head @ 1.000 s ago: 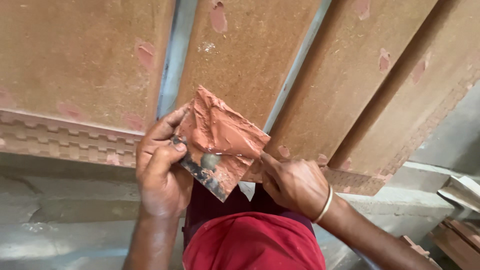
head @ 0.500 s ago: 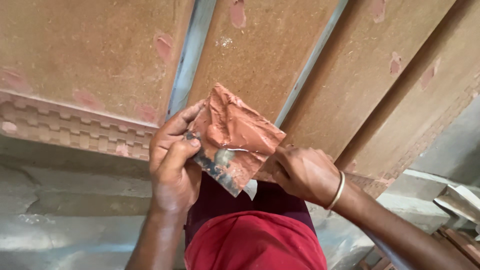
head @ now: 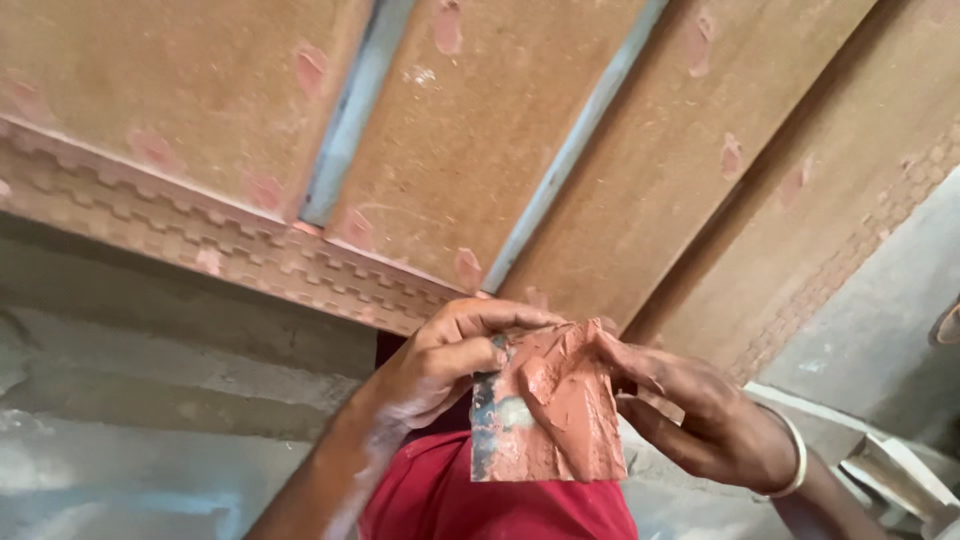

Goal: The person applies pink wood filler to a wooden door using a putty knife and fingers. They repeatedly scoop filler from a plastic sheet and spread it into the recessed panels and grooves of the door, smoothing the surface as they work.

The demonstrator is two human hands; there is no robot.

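Location: Below centre of the head view, in front of the person's red garment (head: 500, 505), both hands meet around a putty-coated scraper blade (head: 545, 420).
Edges: The wooden door panel (head: 480, 130) fills the upper view; its carved border (head: 250, 250) runs just above the hands. Grey floor (head: 120, 440) lies lower left, with open room there. At right, a pale strip of moulding (head: 900, 470) lies near the wrist.
Blade axis: The blade is a flat, roughly four-sided sheet; its long axis runs near vertical, the lower edge straight and level, the top crumpled with red-brown putty.
Blade face: The coated face points toward the camera; a bare blue-grey metal strip shows along the left side.
Left hand: The left hand (head: 450, 360) clasps the blade's upper left edge, fingers curled closed on it.
Right hand: The right hand (head: 700, 420), bangle (head: 795, 455) at the wrist, touches the upper right corner with its fingertips; whether it pinches is unclear.
Relative position: The blade sits between the hands, hanging below both.
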